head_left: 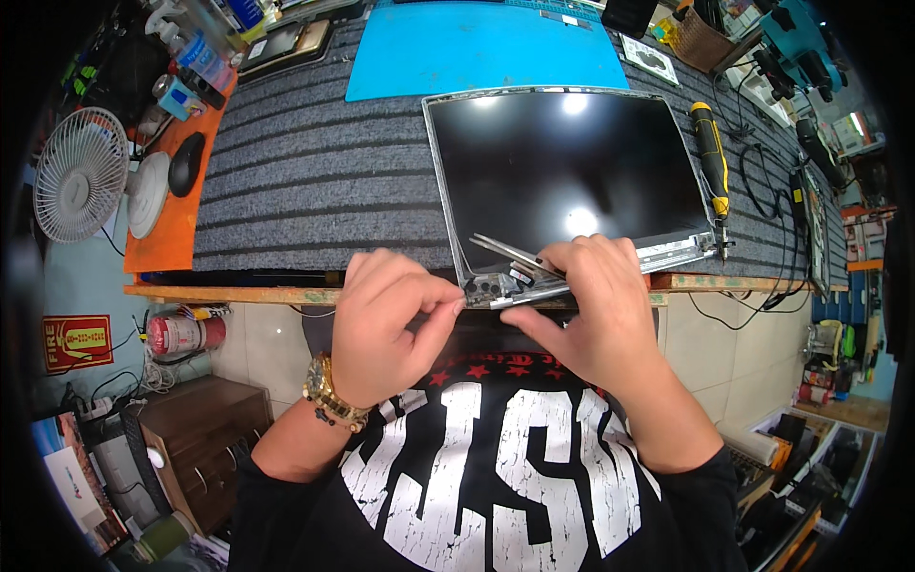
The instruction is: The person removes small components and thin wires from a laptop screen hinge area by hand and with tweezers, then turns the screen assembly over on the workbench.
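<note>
Between both thumbs: screen panel (562, 172) | left hand (386, 324) pinches corner, right hand (591, 305) clamps hinge (496, 286) | thin, fragile; grip frame edge

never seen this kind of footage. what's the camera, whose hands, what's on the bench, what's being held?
One view only: a fisheye camera on a person's head, looking down, so straight edges bend. No robot; both hands are the wearer's. The left hand, with a gold watch, pinches the near-left corner of a laptop screen panel lying flat on a grey striped mat. The right hand grips the panel's near edge by the hinge, with tweezers beside its fingers. Also there: a yellow electric screwdriver, a blue mat, a mouse and a white fan.
</note>
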Demonstrator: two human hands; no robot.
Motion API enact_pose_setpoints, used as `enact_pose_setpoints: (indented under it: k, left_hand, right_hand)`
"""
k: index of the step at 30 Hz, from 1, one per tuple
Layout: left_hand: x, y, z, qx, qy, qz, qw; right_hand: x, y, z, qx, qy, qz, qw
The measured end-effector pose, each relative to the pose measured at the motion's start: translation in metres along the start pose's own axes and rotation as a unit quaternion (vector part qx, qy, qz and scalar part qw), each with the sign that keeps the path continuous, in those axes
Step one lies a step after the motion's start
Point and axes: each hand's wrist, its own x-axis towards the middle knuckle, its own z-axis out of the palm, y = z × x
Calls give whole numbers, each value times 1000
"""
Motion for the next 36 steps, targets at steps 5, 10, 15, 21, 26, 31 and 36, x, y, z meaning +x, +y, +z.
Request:
enact_pose_setpoints:
  k: [5, 10, 15, 21, 26, 31, 36]
  left_hand:
    - [-19, 12, 3, 3, 0, -26, 1000]
    - [-31, 16, 2, 2, -15, 11, 1000]
    - [-36, 25, -1, -15, -44, 48, 998]
    - [-41, 37, -4, -40, -55, 79, 995]
    - [-44, 45, -9, -63, -78, 98, 990]
    - [-46, 54, -11, -74, -97, 115, 986]
    - [-49, 61, -13, -92, -105, 124, 982]
  right_hand:
    - [-2, 5, 14, -5, 42, -7, 999]
    - [-4, 6, 19, -10, 61, -5, 998]
    - [-4, 3, 16, -8, 46, 17, 999]
    - [-1, 4, 17, -5, 65, 5, 998]
    - [1, 4, 20, -8, 72, 7, 997]
    - [4, 6, 20, -2, 78, 9, 997]
    - [5, 7, 21, 0, 68, 20, 997]
